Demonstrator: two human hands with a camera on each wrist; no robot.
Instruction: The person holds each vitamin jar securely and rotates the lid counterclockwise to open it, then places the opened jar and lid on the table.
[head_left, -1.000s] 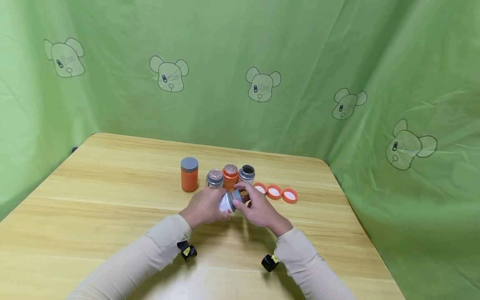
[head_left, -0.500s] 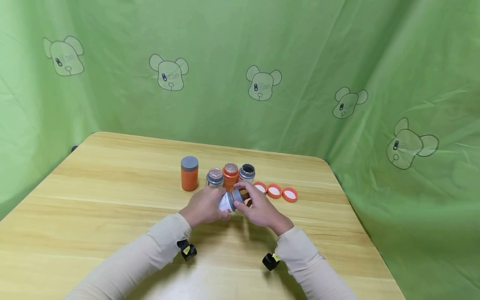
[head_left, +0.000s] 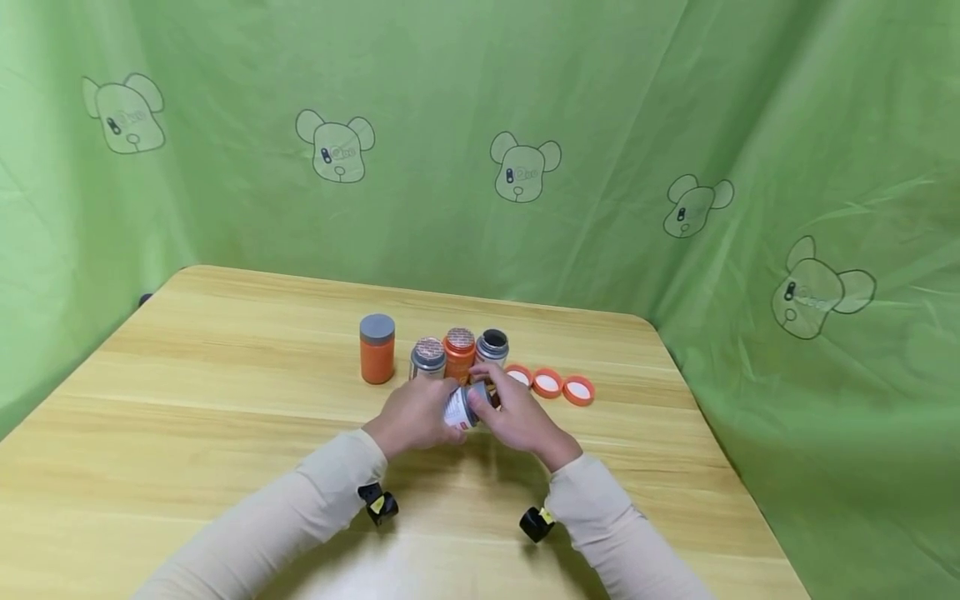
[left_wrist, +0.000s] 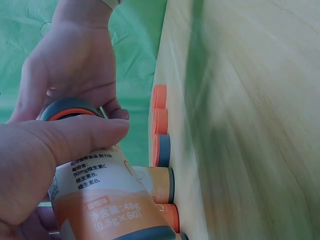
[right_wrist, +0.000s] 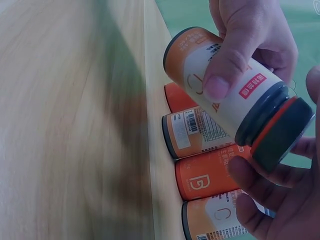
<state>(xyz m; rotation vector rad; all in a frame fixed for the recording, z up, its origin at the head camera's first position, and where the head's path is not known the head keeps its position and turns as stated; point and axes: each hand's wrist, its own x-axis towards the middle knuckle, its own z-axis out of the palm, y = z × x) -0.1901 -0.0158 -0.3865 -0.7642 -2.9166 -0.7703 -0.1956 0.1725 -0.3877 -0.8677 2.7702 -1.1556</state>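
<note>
My left hand [head_left: 412, 414] grips a tilted supplement bottle [right_wrist: 222, 82] with a white and orange label and a dark grey neck, held above the table. My right hand [head_left: 521, 417] has its fingers and thumb about the grey cap [right_wrist: 285, 132], whose orange inner edge shows at the bottle's neck. In the right wrist view the cap sits at the mouth; whether it is threaded on, I cannot tell. Just beyond the hands stand a foil-topped grey-necked bottle [head_left: 429, 357], a foil-topped orange bottle [head_left: 460, 352] and a grey-necked bottle [head_left: 492, 343] with a dark open mouth.
An orange bottle [head_left: 377, 358] wearing its grey cap stands apart to the left. Three orange-rimmed caps with white liners, such as the rightmost cap [head_left: 579, 390], lie in a row at the right. Green cloth [head_left: 435, 233] hangs behind the wooden table [head_left: 225, 400].
Both hands stay together on the bottle and cap. The bottle has shifted slightly right, and my right thumb has moved further over the cap. The standing bottles and loose caps have not moved.
</note>
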